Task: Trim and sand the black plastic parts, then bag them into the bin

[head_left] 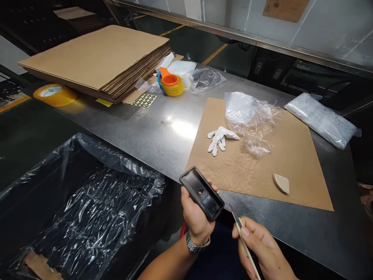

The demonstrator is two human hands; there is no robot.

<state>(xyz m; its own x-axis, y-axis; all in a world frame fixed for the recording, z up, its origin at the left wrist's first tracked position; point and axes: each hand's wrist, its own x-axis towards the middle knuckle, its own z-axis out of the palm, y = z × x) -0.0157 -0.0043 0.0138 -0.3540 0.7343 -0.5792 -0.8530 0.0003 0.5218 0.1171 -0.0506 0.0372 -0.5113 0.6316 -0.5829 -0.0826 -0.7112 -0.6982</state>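
In my left hand is a black oblong plastic part, hollow on the side facing up, with a small round hole near its middle. My fingers wrap around it from below, and a metal watch circles that wrist. My right hand grips a slim knife with a dark pointed blade and a pale edge along its handle. The blade tip points up and left, just right of the plastic part and apart from it. Both hands are in front of the table's near edge.
On the metal table lies a cardboard sheet bearing a white glove, clear plastic bags and a beige wedge-shaped block. Stacked cardboard, a tape dispenser and a tape roll stand farther left. A plastic-lined bin is at left.
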